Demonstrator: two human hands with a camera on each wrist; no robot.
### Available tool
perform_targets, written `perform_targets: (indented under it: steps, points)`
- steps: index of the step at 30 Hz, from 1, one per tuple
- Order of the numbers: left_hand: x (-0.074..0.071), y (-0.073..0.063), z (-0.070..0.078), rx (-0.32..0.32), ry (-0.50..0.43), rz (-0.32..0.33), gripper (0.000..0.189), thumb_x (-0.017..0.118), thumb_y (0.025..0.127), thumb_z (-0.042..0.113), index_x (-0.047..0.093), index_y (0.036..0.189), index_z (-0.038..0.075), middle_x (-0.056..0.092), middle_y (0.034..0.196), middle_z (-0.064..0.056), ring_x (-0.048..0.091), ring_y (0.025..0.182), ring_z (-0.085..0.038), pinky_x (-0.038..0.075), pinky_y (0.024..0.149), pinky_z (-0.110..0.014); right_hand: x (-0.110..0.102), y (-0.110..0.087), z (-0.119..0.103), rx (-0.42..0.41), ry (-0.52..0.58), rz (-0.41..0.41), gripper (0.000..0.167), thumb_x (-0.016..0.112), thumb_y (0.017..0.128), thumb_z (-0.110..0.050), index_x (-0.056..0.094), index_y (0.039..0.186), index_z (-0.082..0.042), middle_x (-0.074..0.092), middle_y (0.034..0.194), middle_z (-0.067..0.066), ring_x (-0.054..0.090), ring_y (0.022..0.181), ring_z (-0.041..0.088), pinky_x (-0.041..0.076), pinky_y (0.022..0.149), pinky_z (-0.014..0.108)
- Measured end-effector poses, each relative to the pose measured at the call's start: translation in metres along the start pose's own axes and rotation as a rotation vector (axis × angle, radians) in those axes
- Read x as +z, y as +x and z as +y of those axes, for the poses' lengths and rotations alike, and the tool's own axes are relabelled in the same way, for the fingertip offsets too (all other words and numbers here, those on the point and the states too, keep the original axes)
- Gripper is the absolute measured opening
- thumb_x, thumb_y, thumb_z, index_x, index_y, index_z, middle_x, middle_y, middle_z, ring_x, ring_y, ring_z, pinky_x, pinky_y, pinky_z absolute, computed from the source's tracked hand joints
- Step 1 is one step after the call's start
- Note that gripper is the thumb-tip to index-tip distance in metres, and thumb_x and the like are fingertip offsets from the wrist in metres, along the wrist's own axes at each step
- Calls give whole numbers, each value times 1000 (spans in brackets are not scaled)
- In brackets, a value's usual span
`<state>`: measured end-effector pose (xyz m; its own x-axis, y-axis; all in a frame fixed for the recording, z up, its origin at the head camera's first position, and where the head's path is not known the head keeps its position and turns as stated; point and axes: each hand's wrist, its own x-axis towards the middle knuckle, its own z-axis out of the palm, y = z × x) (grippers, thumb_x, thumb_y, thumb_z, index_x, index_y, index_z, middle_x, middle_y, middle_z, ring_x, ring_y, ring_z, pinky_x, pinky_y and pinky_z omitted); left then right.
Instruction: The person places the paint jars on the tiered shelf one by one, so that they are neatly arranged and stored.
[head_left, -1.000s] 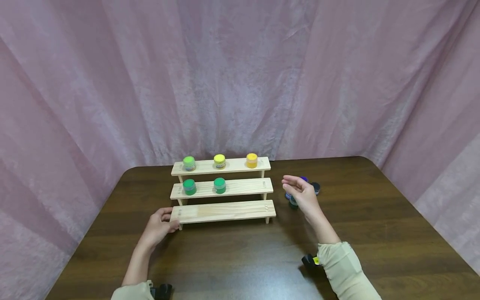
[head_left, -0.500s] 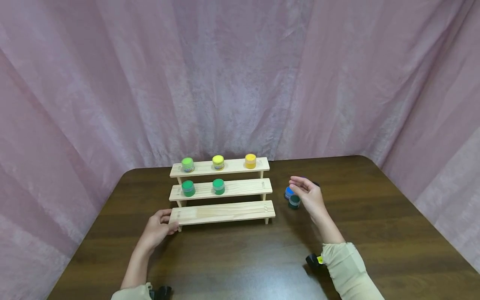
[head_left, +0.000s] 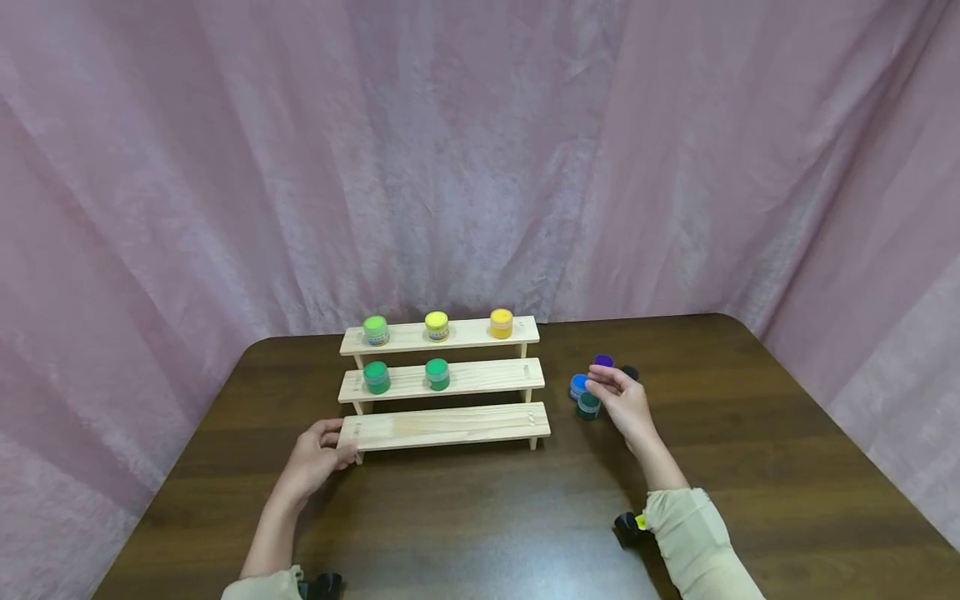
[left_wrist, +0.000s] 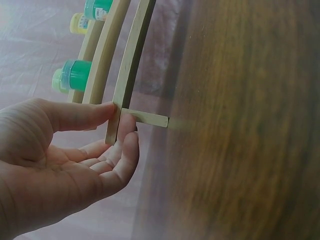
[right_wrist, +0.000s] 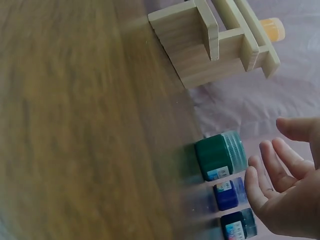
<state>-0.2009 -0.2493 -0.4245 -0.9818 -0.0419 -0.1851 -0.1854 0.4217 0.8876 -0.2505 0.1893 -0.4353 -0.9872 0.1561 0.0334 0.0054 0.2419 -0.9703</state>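
My left hand (head_left: 313, 458) grips the left end of the lowest step of a three-tier wooden display stand (head_left: 442, 425). In the left wrist view its thumb lies on top of the board, with fingers curled beneath. My right hand (head_left: 627, 407), holding nothing, hovers with loosely bent fingers over a cluster of paint jars. A dark green jar (head_left: 588, 407), a blue jar (head_left: 577, 385) and a purple jar (head_left: 603, 361) show there; a black jar (head_left: 631, 372) is partly hidden behind the fingers. The right wrist view has the fingertips just apart from the dark green jar (right_wrist: 220, 156).
Along the top tier stand a light green jar (head_left: 376, 330), a yellow jar (head_left: 437, 326) and an orange-yellow jar (head_left: 501, 323). Two green jars (head_left: 377, 377) occupy the middle tier. A pink curtain (head_left: 480, 167) hangs behind the brown wooden table (head_left: 480, 517).
My right hand has shifted right and slightly nearer over the loose jars, uncovering the blue, dark green and purple ones. The left hand keeps its grip on the stand.
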Motion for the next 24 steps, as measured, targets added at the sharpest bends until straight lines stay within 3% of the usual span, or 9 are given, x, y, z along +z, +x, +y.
perform_targets:
  steps: [10,21,24]
  points:
    - [2,0,1,-6,7,7,55,57,92,-1,33,140,-15,60,115,-30,61,81,-13,52,70,-25,-5,5,13,40,-18,-105,49,65,93,-12,50,137,3,58,135,22,58,93,-10,44,82,4]
    - [2,2,0,-16,8,8,56,56,93,-1,31,141,-15,59,116,-31,60,81,-13,52,69,-24,-6,8,21,88,-55,-126,46,65,92,-13,52,134,2,55,134,20,58,112,13,44,83,9]
    - [2,2,0,-16,8,9,56,56,92,-2,31,141,-15,58,117,-31,60,81,-13,52,69,-23,-6,9,23,101,-53,-141,49,65,92,-13,49,136,2,52,137,21,55,121,24,45,96,21]
